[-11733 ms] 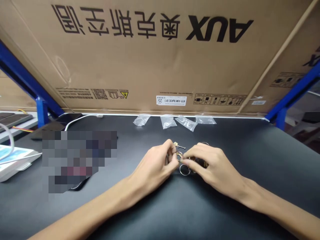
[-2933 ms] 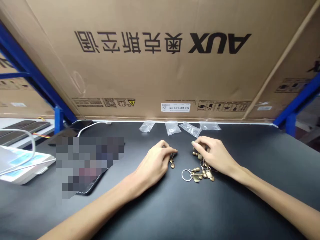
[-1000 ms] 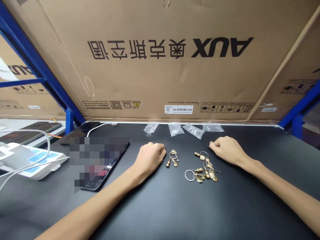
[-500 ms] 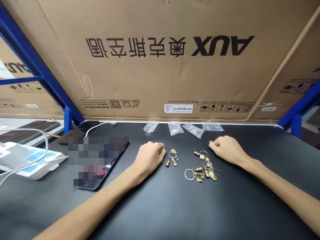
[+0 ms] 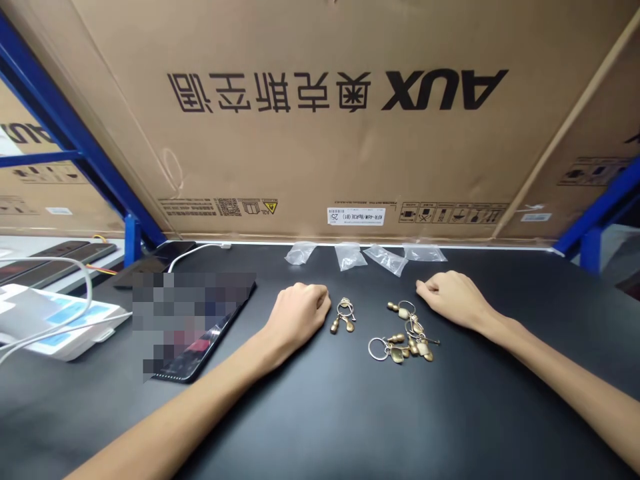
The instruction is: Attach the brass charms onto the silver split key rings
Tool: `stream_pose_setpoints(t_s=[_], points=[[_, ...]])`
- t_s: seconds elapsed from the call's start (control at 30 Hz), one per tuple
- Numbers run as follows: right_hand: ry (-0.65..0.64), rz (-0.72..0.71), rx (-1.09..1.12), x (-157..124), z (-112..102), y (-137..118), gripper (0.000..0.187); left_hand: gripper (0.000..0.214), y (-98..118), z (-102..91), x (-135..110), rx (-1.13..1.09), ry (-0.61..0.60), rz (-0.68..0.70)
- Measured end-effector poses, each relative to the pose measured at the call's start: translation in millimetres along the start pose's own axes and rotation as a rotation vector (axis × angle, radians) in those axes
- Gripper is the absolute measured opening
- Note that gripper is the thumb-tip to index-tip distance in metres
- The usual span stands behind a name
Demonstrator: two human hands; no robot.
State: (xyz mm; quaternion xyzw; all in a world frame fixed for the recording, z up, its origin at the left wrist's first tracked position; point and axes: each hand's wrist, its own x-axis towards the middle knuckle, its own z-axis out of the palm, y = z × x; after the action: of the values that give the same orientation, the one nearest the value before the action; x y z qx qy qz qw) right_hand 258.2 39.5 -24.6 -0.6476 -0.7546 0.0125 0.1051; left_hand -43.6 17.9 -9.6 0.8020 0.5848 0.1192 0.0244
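My left hand (image 5: 301, 310) rests on the black tabletop as a loose fist, with nothing showing from it. Just to its right, not touching, lies a keyring (image 5: 344, 316) with small brass-coloured charms. My right hand (image 5: 449, 296) is also curled into a fist on the table. Left of it and nearer to me lies a cluster of keyrings (image 5: 412, 337) with brass gourd-shaped and flat charms. One of its silver rings (image 5: 378, 349) sticks out toward the left. The charms overlap, so single pieces are hard to separate.
Several clear plastic bags (image 5: 385, 259) lie along the table's back edge, before a large cardboard box (image 5: 320, 153). At left are a black tablet (image 5: 220, 337), partly blurred out, a white box (image 5: 85, 337) and white cables (image 5: 89, 287). Blue frame posts (image 5: 131, 240) flank the table.
The view has shifted very slightly. Both fists and the keyrings stay where they were on the table.
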Motion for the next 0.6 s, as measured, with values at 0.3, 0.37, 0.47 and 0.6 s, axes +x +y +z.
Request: stream_pose_setpoints(t_s=[0.3, 0.37, 0.47, 0.6], points=[[-0.007, -0.002, 0.001, -0.8, -0.9, -0.2, 0.054, 0.031, 1.2, -0.6, 0.3, -0.001, -0.005, -0.002], [-0.008, -0.003, 0.003, -0.9, -0.9, -0.2, 0.054, 0.031, 1.2, -0.9, -0.1, -0.002, -0.006, -0.003], [-0.012, -0.003, 0.005, -0.9, -0.8, -0.3, 0.054, 0.030, 0.8, -0.7, -0.5, -0.004, -0.008, -0.005], [-0.017, -0.003, 0.009, -1.2, -1.5, -0.9, 0.053, 0.030, 1.2, -0.5, -0.6, -0.004, -0.014, -0.007]])
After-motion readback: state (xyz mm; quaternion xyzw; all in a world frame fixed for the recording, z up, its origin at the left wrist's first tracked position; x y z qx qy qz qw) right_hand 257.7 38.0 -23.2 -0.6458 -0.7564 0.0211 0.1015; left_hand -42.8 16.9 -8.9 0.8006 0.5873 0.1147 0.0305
